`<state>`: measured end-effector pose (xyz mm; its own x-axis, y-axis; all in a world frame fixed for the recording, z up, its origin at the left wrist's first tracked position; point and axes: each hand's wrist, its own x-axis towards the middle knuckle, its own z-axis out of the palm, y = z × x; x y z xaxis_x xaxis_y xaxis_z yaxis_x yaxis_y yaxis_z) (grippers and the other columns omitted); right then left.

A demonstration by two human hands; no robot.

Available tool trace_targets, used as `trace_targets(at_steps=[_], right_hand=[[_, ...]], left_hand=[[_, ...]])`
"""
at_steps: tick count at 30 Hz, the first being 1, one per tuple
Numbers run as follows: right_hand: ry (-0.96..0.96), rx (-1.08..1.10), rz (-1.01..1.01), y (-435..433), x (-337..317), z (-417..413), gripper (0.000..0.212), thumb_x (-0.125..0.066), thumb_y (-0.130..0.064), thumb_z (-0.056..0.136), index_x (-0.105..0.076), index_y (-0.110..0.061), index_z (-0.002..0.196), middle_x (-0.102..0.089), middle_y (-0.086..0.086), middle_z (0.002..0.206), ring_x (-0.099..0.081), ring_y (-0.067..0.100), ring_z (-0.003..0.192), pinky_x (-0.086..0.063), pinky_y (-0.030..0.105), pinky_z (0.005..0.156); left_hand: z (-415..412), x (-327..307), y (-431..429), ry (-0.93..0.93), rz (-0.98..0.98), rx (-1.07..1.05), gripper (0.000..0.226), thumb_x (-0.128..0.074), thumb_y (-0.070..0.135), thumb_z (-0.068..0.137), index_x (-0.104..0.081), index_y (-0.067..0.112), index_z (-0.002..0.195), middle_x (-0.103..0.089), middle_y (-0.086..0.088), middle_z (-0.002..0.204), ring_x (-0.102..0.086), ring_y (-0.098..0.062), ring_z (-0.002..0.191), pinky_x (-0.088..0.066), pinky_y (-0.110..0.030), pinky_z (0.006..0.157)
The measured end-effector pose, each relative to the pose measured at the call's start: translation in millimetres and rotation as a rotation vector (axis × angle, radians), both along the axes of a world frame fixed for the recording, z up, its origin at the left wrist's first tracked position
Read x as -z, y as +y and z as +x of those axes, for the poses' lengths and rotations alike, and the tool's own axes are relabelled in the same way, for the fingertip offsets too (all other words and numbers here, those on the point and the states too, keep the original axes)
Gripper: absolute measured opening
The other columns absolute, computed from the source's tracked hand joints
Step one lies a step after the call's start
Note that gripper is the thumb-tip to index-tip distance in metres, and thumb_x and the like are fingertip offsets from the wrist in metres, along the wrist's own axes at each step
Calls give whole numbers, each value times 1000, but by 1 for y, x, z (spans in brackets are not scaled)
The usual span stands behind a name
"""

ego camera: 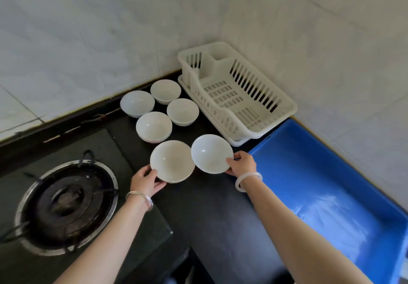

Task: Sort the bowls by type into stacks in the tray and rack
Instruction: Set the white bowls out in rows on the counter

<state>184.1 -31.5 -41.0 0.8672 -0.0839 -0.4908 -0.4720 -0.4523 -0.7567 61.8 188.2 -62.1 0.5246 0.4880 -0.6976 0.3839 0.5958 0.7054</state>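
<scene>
- Where the black counter (220,217) meets the tiled corner, the blue tray (331,184) lies on my right. It is a glossy plastic rectangle, its long axis running along the right-hand wall from the rack towards me.
- The gas burner (66,204) sits to my left, a round, dark metal hob with a steel ring.
- The white rack (284,104) stands in the corner beyond the tray, on its own drip tray. It is slatted plastic, with its long axis lying the same way as the tray's and its lower, scooped side facing the bowls.
- Four white bowls (153,126) sit mouth-up in a cluster left of the rack. They are smooth and round, close together but unstacked.
- My left hand (144,181) grips the near-left bowl (172,161), thumb on the rim and fingers curled under. It is shallow and creamy, with its mouth up.
- My right hand (241,164) pinches the near-right bowl (210,153) at its rim, just beside the tray's corner. This one is whiter and tipped slightly towards me. The two rims nearly touch.
- A silver bangle (140,198) circles my left wrist, and a pale, milky one (248,181) circles my right.
</scene>
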Motion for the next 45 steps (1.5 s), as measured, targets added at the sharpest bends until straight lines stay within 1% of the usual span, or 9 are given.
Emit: trace_targets(at_steps=[4, 9, 11, 16, 23, 28, 34, 39, 45], right_hand=[[61, 66, 15, 20, 15, 20, 9, -63, -6, 82, -57, -10, 88, -56, 4, 86, -59, 15, 62, -53, 22, 43], [87, 143, 27, 30, 34, 33, 21, -59, -2, 83, -49, -15, 71, -49, 0, 76, -56, 17, 61, -58, 36, 64], [84, 147, 16, 30, 39, 35, 20, -58, -3, 83, -48, -16, 71, -51, 0, 77, -57, 17, 61, -59, 36, 65], [78, 163, 25, 30, 45, 36, 8, -59, -7, 84, -52, -12, 85, -57, 7, 92, -60, 19, 67, -57, 33, 63], [200, 320, 330, 32, 47, 27, 24, -52, -8, 92, -56, -6, 115, -58, 16, 117, -61, 32, 103, -57, 34, 72], [224, 386, 434, 39, 45, 24, 24, -51, -5, 92, -59, -6, 114, -61, 17, 117, -62, 31, 100, -56, 28, 58], [237, 401, 478, 51, 41, 34, 26, -51, -5, 92, -58, -4, 117, -62, 16, 114, -63, 30, 98, -54, 27, 57], [237, 393, 493, 57, 41, 41, 17, -50, -2, 92, -60, -5, 106, -62, 18, 108, -61, 32, 101, -54, 32, 71], [256, 373, 499, 61, 40, 45, 26, -49, -2, 92, -56, -3, 118, -60, 18, 108, -60, 32, 102, -54, 33, 72]], left_hand=[[5, 4, 12, 1, -15, -56, 34, -50, 4, 90, -52, 6, 124, -54, -21, 124, -58, -41, 107, -52, -43, 83], [11, 7, 15, -2, -36, -87, 34, -49, 3, 90, -51, 7, 124, -54, -18, 119, -58, -38, 103, -52, -43, 82], [12, 9, 13, 4, -39, -93, 34, -50, 3, 90, -51, 7, 124, -54, -16, 118, -58, -37, 101, -52, -42, 81], [13, 11, 9, 10, -48, -108, 33, -50, 5, 90, -52, 10, 123, -54, -12, 116, -59, -36, 100, -53, -40, 79], [8, 14, 2, 1, -90, -146, 37, -52, 12, 90, -50, 12, 127, -58, -12, 114, -62, -31, 96, -53, -36, 78], [9, 16, -6, 2, -64, -206, 36, -53, 15, 90, -53, 7, 125, -60, -13, 114, -64, -28, 89, -53, -36, 79], [13, 16, -11, 3, -88, -258, 34, -53, 14, 90, -53, 8, 124, -59, -11, 110, -63, -28, 85, -54, -37, 79], [17, 14, -13, 3, -92, -263, 35, -53, 14, 91, -52, 8, 125, -59, -10, 107, -63, -25, 82, -53, -35, 77], [18, 14, -13, 0, -99, -269, 34, -53, 14, 91, -51, 8, 125, -59, -13, 108, -64, -27, 81, -53, -36, 77]])
